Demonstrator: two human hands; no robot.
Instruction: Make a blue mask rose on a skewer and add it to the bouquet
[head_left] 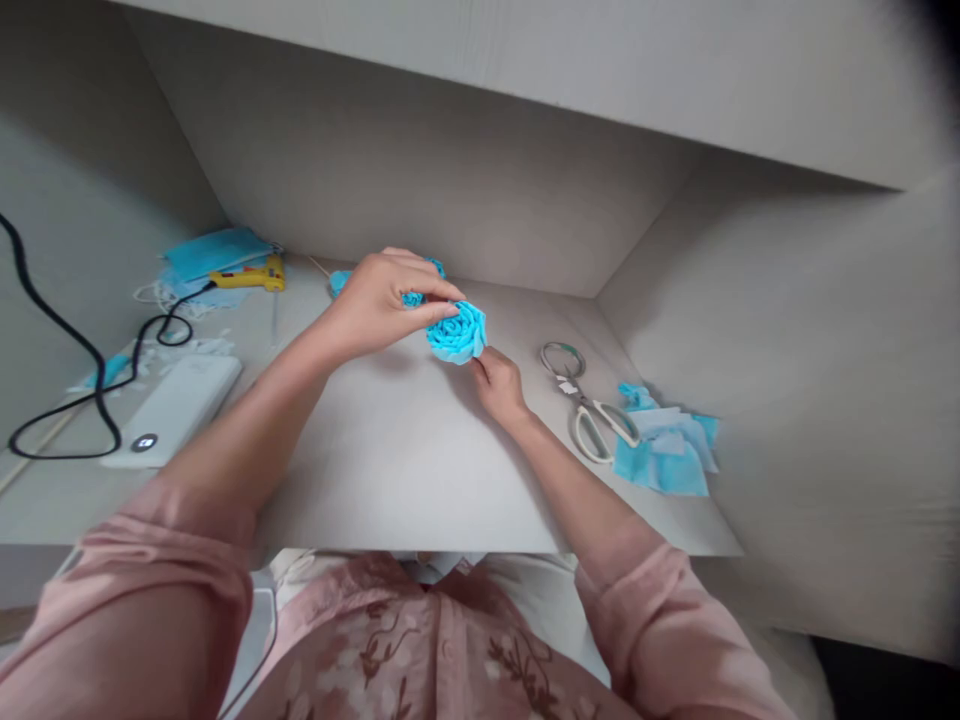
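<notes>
A rosette of pleated light-blue material, shaped like a rose (459,336), is held up over the middle of the desk. My left hand (382,305) reaches across from the left, with thumb and fingers pinching the upper left edge of the rose. Below and to its right, my right hand (501,385) is closed at the underside of the flower; whatever part it grips there is hidden by the fingers. Behind my left hand, other blue rosettes (413,298) show in part.
At the left are blue face masks (217,252), a yellow glue gun (251,276), a black cable (97,375) and a white power bank (176,410). White-handled scissors (592,415), a ring-shaped roll (562,347) and cut blue pieces (664,465) lie right. Panels enclose the desk.
</notes>
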